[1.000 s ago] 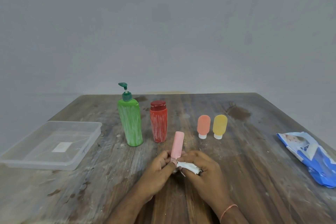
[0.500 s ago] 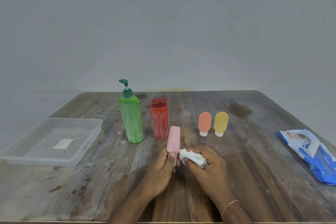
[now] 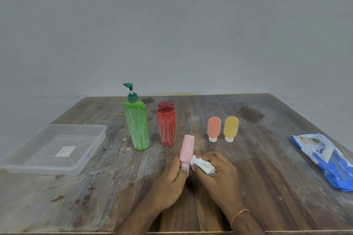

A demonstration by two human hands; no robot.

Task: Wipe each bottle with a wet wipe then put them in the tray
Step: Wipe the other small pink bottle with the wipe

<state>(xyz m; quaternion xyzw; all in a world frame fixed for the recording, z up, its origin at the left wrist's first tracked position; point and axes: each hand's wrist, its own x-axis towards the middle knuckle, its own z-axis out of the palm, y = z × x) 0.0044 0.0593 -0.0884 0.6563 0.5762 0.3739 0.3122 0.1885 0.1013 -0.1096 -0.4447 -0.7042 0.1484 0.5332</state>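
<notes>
Two hands meet at the near middle of the surface (image 3: 248, 187), and from my remote seat that is where I start. My left hand (image 3: 170, 183) curls round the lower end of the pink bottle (image 3: 187, 149), cap end hidden in the fingers, so the body sticks up and tilts slightly toward one o'clock. I judge it is held that way to leave most of the body bare for wiping. My right hand (image 3: 219, 173) is closed on a bunched white wipe (image 3: 200, 164), whose free end touches the bottle's right side low down; bunching likely gives a firm pad to rub with.

Moving outward, at eleven o'clock of the hands stands the green pump bottle (image 3: 136, 126), and at twelve o'clock the red bottle (image 3: 166, 126), both upright and streaked with white. At one o'clock the orange bottle (image 3: 214, 129) and yellow bottle (image 3: 231, 128) stand on their caps, just beside each other. None of these four looks wiped yet, by my judgement, so the task is at its first bottle.

At nine o'clock, well apart, lies the clear tray (image 3: 99, 135). I see no bottle in it, only a pale label on its floor. At three o'clock, by the right edge, lies the blue wipe pack (image 3: 328, 164), flat; whether any wipes are left inside I cannot tell.
</notes>
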